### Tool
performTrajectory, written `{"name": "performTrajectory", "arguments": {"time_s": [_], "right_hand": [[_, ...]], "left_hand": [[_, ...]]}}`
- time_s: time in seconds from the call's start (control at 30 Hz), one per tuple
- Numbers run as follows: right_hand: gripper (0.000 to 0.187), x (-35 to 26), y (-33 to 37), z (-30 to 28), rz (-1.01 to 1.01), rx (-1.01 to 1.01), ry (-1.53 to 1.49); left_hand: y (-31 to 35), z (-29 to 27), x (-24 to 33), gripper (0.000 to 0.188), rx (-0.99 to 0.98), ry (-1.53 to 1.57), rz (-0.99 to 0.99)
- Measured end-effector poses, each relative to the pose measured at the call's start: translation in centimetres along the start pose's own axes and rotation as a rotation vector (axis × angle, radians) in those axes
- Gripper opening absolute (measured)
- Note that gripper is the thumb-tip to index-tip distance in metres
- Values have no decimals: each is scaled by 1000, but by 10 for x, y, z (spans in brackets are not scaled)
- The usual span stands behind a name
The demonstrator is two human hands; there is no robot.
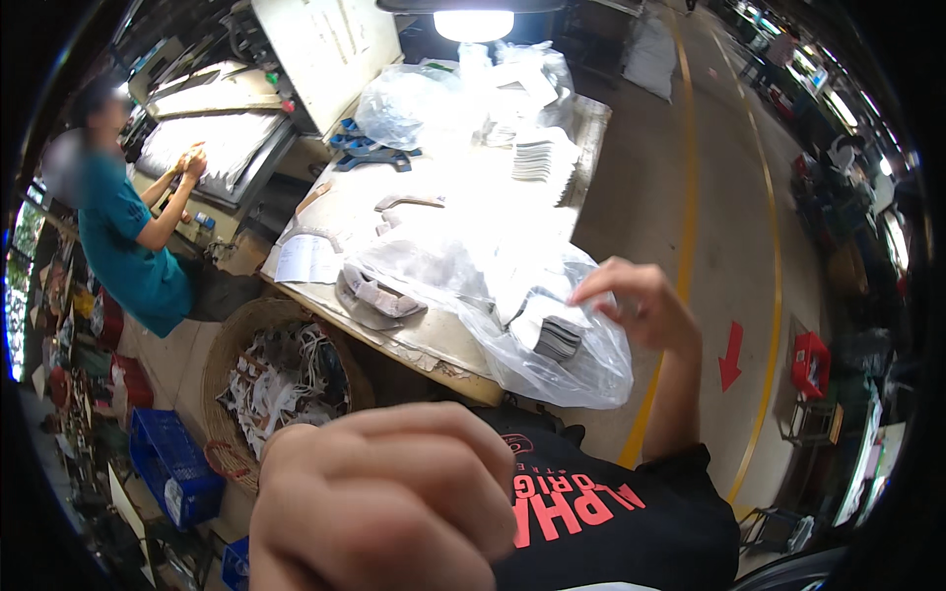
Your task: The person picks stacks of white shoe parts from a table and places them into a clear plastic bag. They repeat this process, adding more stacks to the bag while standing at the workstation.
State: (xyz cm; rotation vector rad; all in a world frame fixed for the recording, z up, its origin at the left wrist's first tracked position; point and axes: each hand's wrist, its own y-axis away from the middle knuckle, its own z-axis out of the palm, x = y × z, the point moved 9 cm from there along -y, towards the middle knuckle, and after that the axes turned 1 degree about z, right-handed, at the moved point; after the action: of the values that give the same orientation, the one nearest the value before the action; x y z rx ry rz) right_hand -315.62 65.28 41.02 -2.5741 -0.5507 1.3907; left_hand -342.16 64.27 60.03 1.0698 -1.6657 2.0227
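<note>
Large and close in the foreground, my left hand (384, 497) is curled into a fist; whatever it may hold is hidden. My right hand (641, 300) hovers at the table's near right corner with its fingers bent and somewhat apart, and nothing shows between them. Just below and left of those fingertips lies a stack of grey and white flat cut pieces (559, 337). It rests in a clear plastic bag (601, 374) that droops over the table edge. Left of the bag, a bundle of grey-brown curved pieces (379, 298) lies near the front edge.
The worktable (443, 369) also carries another stack of pieces (537, 158), blue curved parts (374, 158), a paper sheet (307, 259) and plastic bags (409, 98). A scrap-filled wicker basket (222, 364) and blue crate (175, 468) stand left. A co-worker (133, 231) stands beyond.
</note>
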Motion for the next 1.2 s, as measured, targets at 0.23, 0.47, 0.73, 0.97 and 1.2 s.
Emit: {"name": "performTrajectory", "arguments": {"time_s": [0.23, 0.47, 0.73, 0.97, 1.2], "right_hand": [[28, 211, -74, -62, 406, 500, 26], [85, 393, -119, -78, 838, 657, 381], [67, 396, -136, -35, 749, 973, 380], [89, 402, -90, -3, 1101, 762, 373], [85, 425, -53, 29, 1095, 943, -402]], "left_hand": [[20, -34, 14, 11, 131, -315, 177], [89, -105, -61, 39, 191, -1109, -364], [112, -148, -162, 56, 130, -1073, -480], [126, -175, -262, 36, -237, -1252, -666], [151, -208, -320, 66, -362, -1382, -803]]}}
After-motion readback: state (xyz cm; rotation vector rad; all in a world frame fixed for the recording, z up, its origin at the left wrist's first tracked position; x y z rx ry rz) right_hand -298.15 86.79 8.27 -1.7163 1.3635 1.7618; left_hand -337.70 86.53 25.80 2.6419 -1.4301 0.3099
